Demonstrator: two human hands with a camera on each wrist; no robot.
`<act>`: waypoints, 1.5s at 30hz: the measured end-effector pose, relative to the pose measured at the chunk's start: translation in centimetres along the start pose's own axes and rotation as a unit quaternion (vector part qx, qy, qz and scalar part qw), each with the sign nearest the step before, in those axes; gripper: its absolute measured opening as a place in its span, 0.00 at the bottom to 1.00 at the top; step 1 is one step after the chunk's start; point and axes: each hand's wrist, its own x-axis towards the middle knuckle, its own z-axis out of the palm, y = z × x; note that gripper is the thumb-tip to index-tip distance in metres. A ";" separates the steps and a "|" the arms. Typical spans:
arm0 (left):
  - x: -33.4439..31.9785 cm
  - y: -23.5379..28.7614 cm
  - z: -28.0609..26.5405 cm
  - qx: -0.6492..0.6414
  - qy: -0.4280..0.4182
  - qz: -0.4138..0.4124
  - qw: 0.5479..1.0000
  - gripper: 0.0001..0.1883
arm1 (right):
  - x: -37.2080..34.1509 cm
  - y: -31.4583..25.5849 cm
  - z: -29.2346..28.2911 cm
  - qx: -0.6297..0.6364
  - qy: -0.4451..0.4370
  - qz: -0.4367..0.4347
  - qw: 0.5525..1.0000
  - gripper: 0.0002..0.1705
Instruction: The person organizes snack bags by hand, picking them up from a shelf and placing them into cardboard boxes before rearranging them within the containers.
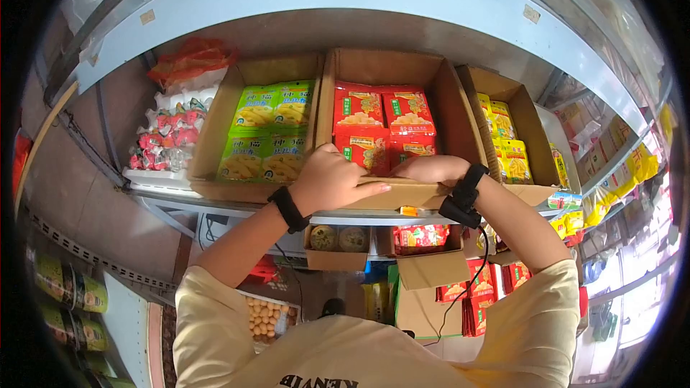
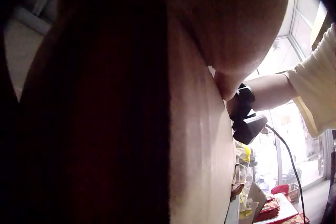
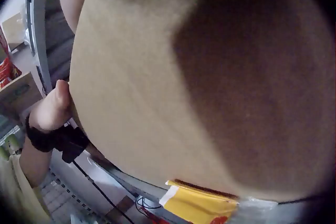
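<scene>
A cardboard box point(image 1: 395, 66) of red snack packets point(image 1: 366, 106) sits on the shelf in the head view. My left hand point(image 1: 329, 178) grips its front left corner, the thumb lying along the outside of the front wall. At the front right, my right hand point(image 1: 431, 169) holds the same front wall, its fingers bent over the rim beside the nearest packets. Plain cardboard fills most of the right wrist view, with my left hand point(image 3: 52, 109) at the far side. The left wrist view is largely dark; the right wrist's black strap point(image 2: 244, 103) shows there.
Boxes of green packets point(image 1: 262, 126) and yellow packets point(image 1: 507, 136) flank it. White trays with red-and-white packs point(image 1: 169, 133) stand far left. A yellow wrapper point(image 1: 410, 210) lies at the shelf edge. Below are boxes of jars point(image 1: 338, 237), red packets and a tray of eggs point(image 1: 266, 316).
</scene>
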 end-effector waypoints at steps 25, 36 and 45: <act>0.0 0.3 0.0 -0.006 0.032 -0.012 0.999 0.28 | -1.3 -3.0 -0.2 -0.266 0.224 -0.012 0.937 0.15; -0.2 0.2 0.4 -0.017 0.041 -0.033 0.998 0.26 | 12.3 1.2 -5.8 -0.194 0.149 -0.078 0.967 0.31; -0.4 0.3 0.4 -0.062 0.053 -0.048 0.996 0.25 | 12.0 -1.2 -3.8 -0.294 0.199 0.107 0.929 0.46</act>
